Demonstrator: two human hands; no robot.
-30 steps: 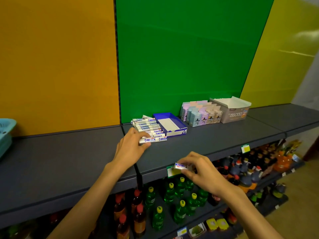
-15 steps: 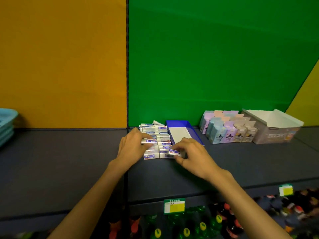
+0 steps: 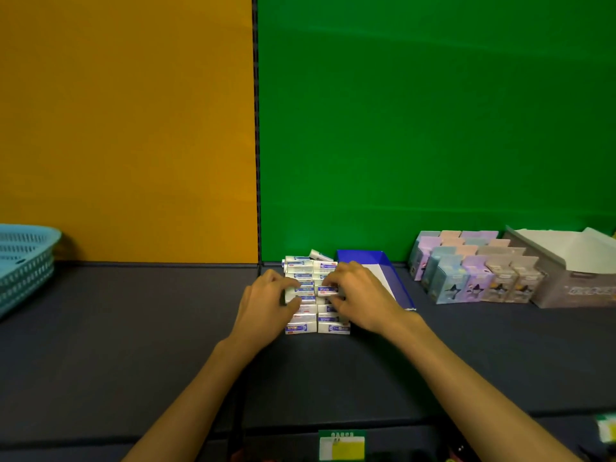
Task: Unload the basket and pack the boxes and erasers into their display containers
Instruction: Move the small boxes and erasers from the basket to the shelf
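Several white and blue erasers (image 3: 301, 327) lie in two rows on the dark shelf (image 3: 133, 328), just left of an open blue display tray (image 3: 383, 260). My left hand (image 3: 263, 305) grips the left row from its outer side, thumb and fingertips curled round erasers in the middle of the row. My right hand (image 3: 363, 295) pinches one eraser (image 3: 327, 289) in the right row and covers part of the tray's white floor. Pastel boxes (image 3: 466, 271) stand in rows to the right, beside a grey display carton (image 3: 573, 288).
A teal mesh basket (image 3: 23, 261) sits at the far left of the shelf. Orange and green panels close off the back. A yellow price tag (image 3: 341, 445) hangs on the shelf's front edge.
My right hand brought one eraser up from the shelf edge to the right row. My left hand stayed on the left row. The camera moved closer and squared up on the shelf.
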